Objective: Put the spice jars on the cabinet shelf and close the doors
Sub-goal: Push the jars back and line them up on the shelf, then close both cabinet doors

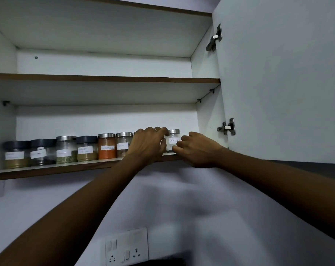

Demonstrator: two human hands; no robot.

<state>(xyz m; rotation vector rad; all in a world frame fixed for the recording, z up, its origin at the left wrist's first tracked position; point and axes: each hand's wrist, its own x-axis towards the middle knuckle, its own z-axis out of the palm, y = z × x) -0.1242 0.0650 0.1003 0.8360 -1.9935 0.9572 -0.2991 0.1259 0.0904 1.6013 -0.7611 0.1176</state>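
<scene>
Reaching up into the open cabinet, both hands work at the right end of a row of spice jars on the bottom shelf. The left hand lies over the front of one jar, which it mostly hides; only a sliver of lid shows behind the knuckles, and whether the fingers are clamped on it or merely resting against it cannot be told. The right hand has its fingertips curled against the right side and base of the last jar, the one with a silver lid, a pale fill and a white label. That jar stands upright on the shelf, just beside the left hand's fingers, so it looks set down, though the contact reads as a light nudge or steadying touch and not a firm hold.

To the left, six more jars stand upright in a line, close together: two with dark lids, a silver-lidded one of green herbs, another dark-lidded one, an orange one and a silver-lidded one next to the left hand.

By the look of it, the placing part is nearly or fully done; what is left seems to be final straightening. The upper shelf is bare. The right door hangs wide open on its hinges, and the left door is out of view, so the closing is not yet done.
</scene>
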